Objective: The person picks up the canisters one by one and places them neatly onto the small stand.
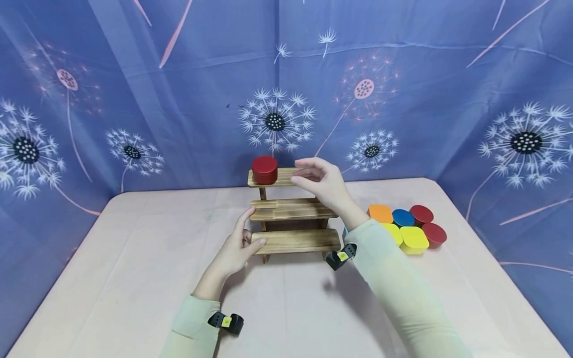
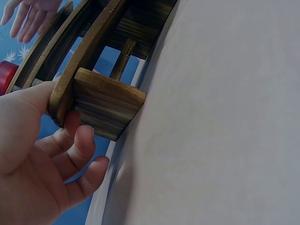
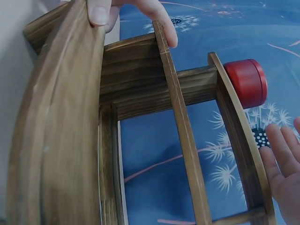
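Note:
A three-step wooden display stand [image 1: 297, 241] stands at the middle of the table. My left hand [image 1: 234, 252] grips its left end, the thumb on the lowest step and a finger by the middle one. In the left wrist view, other fingers curl under the stand's edge. A round red tin [image 1: 264, 171] sits at the left of the top step, and it also shows in the right wrist view. My right hand [image 1: 329, 185] hovers at the right part of the top step, fingers loosely bent, with nothing in them. Its palm faces the stand.
To the right, partly behind my right sleeve, lie several tins: an orange square one [image 1: 380, 213], a blue one [image 1: 403, 218], yellow ones such as the yellow square tin [image 1: 414, 239], and red round tins [image 1: 434, 234]. A blue dandelion-print curtain [image 1: 201, 109] surrounds the pale table [image 1: 156, 238].

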`<move>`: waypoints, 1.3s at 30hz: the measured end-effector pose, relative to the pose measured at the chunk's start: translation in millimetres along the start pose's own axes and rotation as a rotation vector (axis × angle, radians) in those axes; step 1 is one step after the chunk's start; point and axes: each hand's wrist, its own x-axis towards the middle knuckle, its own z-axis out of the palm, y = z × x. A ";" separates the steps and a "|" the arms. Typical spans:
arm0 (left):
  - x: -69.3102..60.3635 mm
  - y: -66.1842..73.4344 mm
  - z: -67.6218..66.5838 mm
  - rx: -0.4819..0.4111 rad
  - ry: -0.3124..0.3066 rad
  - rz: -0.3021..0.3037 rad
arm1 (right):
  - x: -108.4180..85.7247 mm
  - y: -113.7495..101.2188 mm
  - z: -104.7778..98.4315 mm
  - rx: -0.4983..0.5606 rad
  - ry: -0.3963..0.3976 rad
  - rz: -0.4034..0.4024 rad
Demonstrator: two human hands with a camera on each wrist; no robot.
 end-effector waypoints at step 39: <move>-4.7 16.9 -0.2 0.017 0.000 -0.040 | -64.0 7.6 -94.2 -0.141 0.034 0.017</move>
